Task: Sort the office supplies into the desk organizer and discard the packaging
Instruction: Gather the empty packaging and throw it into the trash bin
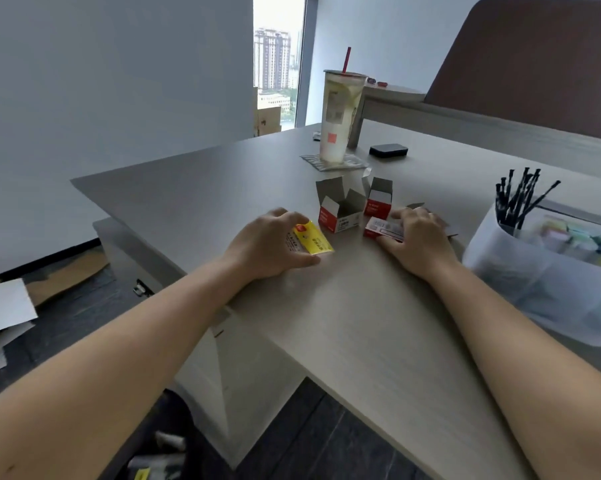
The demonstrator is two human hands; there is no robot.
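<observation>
My left hand (275, 244) grips a small yellow box (313, 241) on the desk, fingers curled over its top and thumb under its near edge. My right hand (420, 237) holds a flat red-and-white box (382, 228) lying on the desk, fingers curled round its right end. Behind them stand two opened red-and-white cartons with flaps up, a larger one (339, 211) and a smaller one (378, 199). At the right edge sits the translucent desk organizer (520, 282), holding black pens (520, 199) and coloured small items.
A tall drink cup with a red straw (339, 116) stands at the back on a patterned sheet. A black case (388, 150) lies to its right. The desk's left edge (146, 233) drops to a drawer unit, with cardboard and papers on the floor.
</observation>
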